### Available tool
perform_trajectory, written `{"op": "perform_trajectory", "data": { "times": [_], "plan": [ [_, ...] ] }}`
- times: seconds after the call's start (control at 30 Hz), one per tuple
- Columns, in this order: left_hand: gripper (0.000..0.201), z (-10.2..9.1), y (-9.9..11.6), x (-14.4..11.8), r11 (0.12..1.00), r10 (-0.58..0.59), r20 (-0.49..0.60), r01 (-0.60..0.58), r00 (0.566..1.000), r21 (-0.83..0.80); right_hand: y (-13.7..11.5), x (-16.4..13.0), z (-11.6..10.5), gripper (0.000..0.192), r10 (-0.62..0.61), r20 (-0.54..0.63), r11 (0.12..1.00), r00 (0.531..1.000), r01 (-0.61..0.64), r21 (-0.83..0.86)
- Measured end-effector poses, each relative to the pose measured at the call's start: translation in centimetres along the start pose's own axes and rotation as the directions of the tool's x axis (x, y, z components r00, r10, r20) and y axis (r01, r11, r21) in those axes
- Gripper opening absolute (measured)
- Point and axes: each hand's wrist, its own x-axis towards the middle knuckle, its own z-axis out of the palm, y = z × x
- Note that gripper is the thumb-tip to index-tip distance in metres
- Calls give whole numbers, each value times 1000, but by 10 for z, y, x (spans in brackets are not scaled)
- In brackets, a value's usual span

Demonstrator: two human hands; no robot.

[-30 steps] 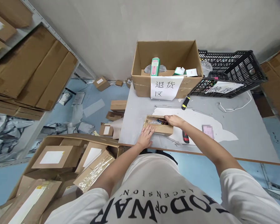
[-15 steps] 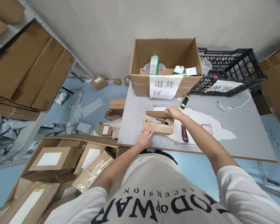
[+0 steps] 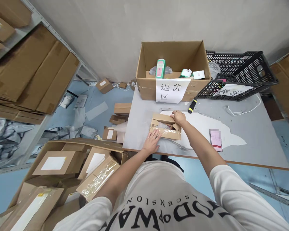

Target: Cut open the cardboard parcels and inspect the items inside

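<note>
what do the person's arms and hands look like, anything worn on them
Both arms are bare from the upper arm down, with short white T-shirt sleeves ending above the elbows. The left hand and right hand are bare: no gloves, and no watch, ring or bracelet that shows. The white shirt carries large dark block lettering across the chest, seen upside down from the head camera.

The light was bright and even, soft from overhead, and I saw no hard glare. My arms threw only faint shadows on the table [image 3: 243, 128]. The far wall [image 3: 135, 29] graded from pale to slightly grey toward the corners. My view bent strongly at the edges: the shelf [image 3: 62, 41] at left leaned and curved, and the crate [image 3: 245, 69] at right stretched. The centre was sharp; the phone [image 3: 215, 139] screen was blurred into blocks. My shirt [image 3: 168, 192] loomed large and near.
</note>
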Motion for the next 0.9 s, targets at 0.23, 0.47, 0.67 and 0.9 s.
{"op": "perform_trajectory", "data": {
  "times": [0.23,0.47,0.67,0.9],
  "plan": [
    [97,-34,-47,16,989,39,-74,-49,996,-137,2,-38,-3,42,-212,-325,977,922,211,-39],
    [116,-52,-102,47,979,191,89,-184,977,-85,-27,-88,-5,43,-556,-280,828,783,549,-109],
    [112,-41,-108,54,977,172,89,-159,981,-143,-92,-87,9,61,-553,-77,832,829,555,0],
    [109,-38,-100,51,987,139,68,-133,988,-92,-113,-79,1,59,-396,148,918,906,391,60]
  ]
}}
